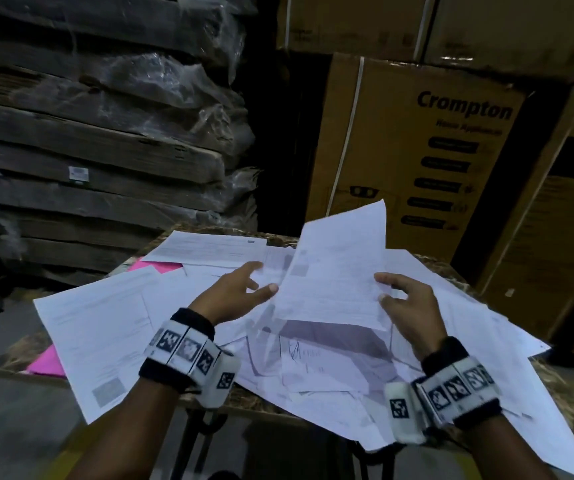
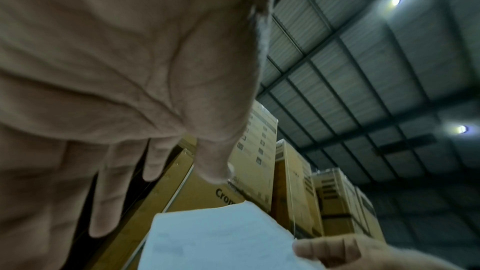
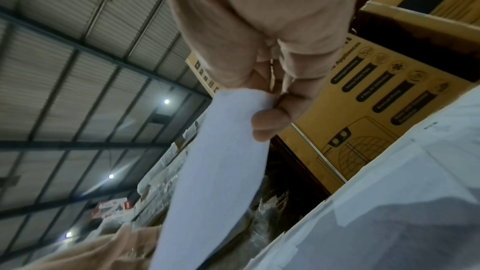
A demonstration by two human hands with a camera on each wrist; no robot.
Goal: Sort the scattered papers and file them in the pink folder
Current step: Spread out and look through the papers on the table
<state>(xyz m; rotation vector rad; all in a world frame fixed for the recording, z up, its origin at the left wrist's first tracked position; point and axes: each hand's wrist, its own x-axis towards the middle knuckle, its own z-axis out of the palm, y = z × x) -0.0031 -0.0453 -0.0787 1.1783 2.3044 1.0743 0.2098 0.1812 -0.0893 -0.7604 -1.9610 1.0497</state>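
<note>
Several white papers (image 1: 105, 334) lie scattered across a small table (image 1: 444, 268). The pink folder (image 1: 48, 363) lies under them at the left, with only a corner there and another patch (image 1: 161, 265) showing. My right hand (image 1: 384, 289) pinches the right edge of one printed sheet (image 1: 337, 268), holding it tilted up above the pile. In the right wrist view my thumb (image 3: 267, 124) presses on that sheet (image 3: 215, 171). My left hand (image 1: 259, 280) hovers open beside the sheet's left edge. Its fingers (image 2: 109, 192) are straight and hold nothing.
Tall cardboard boxes (image 1: 417, 150) marked Crompton stand right behind the table. Plastic-wrapped flat stacks (image 1: 105, 133) fill the back left. Papers overhang the table's near edge (image 1: 264, 412), and bare floor (image 1: 19, 427) lies to the left.
</note>
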